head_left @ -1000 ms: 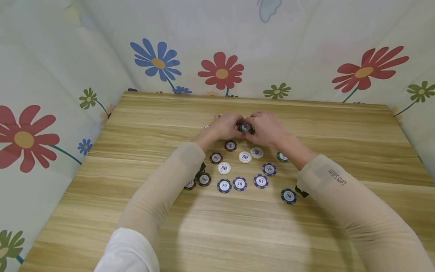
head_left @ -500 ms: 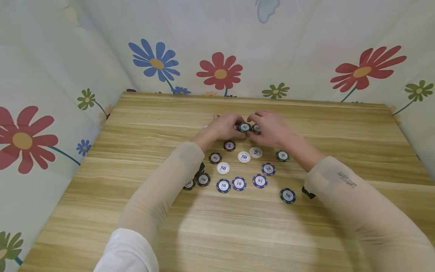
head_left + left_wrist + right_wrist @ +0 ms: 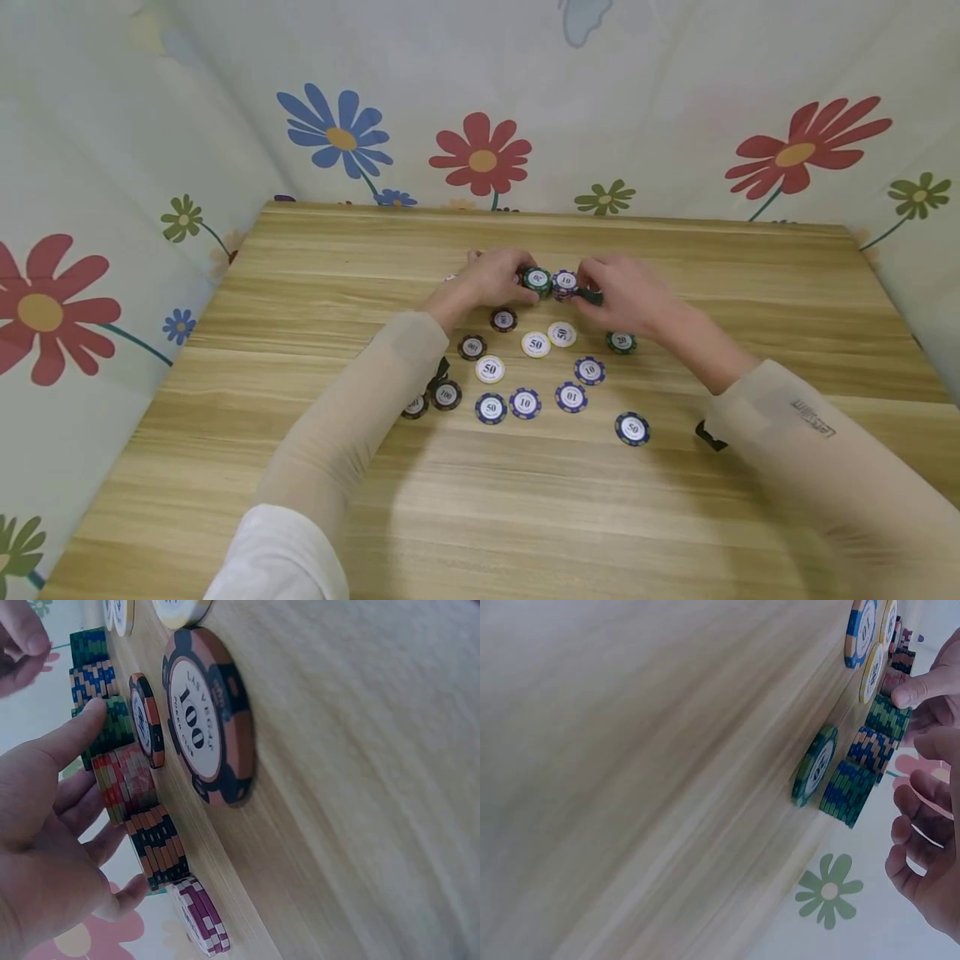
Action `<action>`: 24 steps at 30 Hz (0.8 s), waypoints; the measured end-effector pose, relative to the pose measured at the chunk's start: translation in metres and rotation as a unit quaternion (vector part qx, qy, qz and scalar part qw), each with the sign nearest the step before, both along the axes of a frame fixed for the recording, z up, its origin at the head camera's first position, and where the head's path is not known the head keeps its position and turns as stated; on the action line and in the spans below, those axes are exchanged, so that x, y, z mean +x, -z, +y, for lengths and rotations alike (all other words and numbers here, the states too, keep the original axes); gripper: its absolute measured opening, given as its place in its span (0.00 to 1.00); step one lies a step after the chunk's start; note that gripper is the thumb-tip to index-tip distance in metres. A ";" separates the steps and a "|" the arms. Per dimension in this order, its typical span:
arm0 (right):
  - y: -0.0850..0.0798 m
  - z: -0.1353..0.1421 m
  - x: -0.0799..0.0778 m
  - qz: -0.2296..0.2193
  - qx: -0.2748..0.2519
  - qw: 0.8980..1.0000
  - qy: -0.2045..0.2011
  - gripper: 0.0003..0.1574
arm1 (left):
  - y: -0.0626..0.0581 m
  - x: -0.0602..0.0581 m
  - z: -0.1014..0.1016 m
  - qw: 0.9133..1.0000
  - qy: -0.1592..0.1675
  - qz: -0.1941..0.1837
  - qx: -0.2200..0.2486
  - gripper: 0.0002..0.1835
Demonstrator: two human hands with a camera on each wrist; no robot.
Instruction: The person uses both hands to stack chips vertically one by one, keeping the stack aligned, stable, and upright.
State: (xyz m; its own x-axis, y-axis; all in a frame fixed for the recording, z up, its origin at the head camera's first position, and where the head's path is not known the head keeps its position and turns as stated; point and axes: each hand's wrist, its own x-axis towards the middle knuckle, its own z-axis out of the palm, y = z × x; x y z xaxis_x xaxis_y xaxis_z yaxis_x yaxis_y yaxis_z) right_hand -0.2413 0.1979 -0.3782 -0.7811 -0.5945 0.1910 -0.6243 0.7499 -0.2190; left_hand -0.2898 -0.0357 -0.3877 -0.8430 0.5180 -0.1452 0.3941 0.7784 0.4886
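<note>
A row of poker chip stacks stands near the back of the table. My left hand (image 3: 498, 277) is at the row, its thumb at the front of a green chip stack (image 3: 112, 733) and its fingers reaching behind. Next to that comes a blue chip stack (image 3: 565, 283), topped by a 10 chip. At the row's right end is a darker green stack (image 3: 848, 793), partly covered by my right hand (image 3: 618, 292) in the head view. In the right wrist view, that hand's loosely bent fingers are apart from the stacks. Red (image 3: 127, 782), black-and-orange (image 3: 159, 847) and purple-and-white stacks (image 3: 201, 919) continue leftward.
Loose chips lie flat in front of the row: brown 100 chips (image 3: 472, 347), white 50 chips (image 3: 490, 369), blue chips (image 3: 572, 397) and a green 20 chip (image 3: 622, 342). A flower-printed curtain (image 3: 660, 125) borders the table's (image 3: 480, 517) back and left edges.
My right hand has moved rightward, off the green stack and past the blue one, leaving both tops uncovered. The left hand stays at the green stack.
</note>
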 end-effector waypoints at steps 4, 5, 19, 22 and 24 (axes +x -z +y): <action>-0.001 0.009 0.005 -0.017 0.011 1.000 -0.001 0.08 | 0.001 0.000 0.001 1.000 -0.002 -0.001 -0.004 0.21; -0.001 0.011 0.006 -0.024 0.014 1.000 -0.002 0.07 | 0.001 0.000 0.001 1.000 -0.002 -0.002 -0.004 0.21; -0.008 0.033 0.018 -0.128 0.112 0.985 0.007 0.19 | 0.002 0.001 0.001 1.000 -0.001 0.002 -0.002 0.22; -0.008 0.035 0.019 -0.142 0.120 0.983 0.007 0.23 | 0.002 0.001 0.001 1.000 -0.002 0.003 -0.001 0.22; -0.009 0.036 0.020 -0.152 0.124 0.981 0.009 0.24 | 0.001 0.001 0.001 1.000 -0.002 0.003 -0.002 0.22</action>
State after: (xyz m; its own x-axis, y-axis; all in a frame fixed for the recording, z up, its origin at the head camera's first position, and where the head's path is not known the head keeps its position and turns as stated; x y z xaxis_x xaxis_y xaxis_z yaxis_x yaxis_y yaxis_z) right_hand -0.2210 0.2338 -0.3694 -0.7903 -0.5787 -0.2012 -0.5445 0.8140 -0.2024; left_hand -0.2885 -0.0351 -0.3890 -0.8462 0.5136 -0.1423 0.3934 0.7821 0.4832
